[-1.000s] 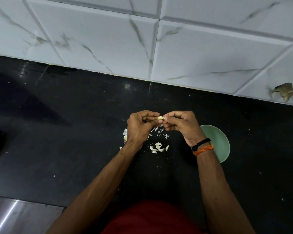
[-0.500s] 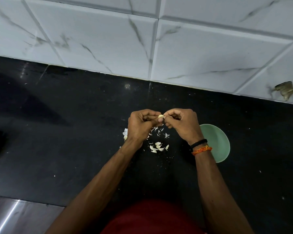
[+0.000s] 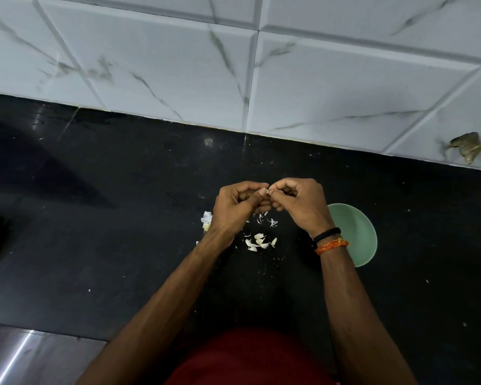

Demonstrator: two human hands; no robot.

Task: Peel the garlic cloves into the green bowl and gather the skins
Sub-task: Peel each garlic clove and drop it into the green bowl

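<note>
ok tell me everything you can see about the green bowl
The green bowl is pale mint green, round and smooth, plastic or glazed by its look. It sits upright on the black countertop, to the right of the scattered garlic skins. The right hand and its banded wrist cover the bowl's left part, so only the right side of the rim and inner wall shows. No cloves are visible in the part that shows. Whether the wrist touches it cannot be told.

Two hands: left hand (image 3: 233,208), right hand (image 3: 300,202); one garlic clove (image 3: 267,192); one green bowl (image 3: 357,232); two wristbands (image 3: 329,238).
</note>
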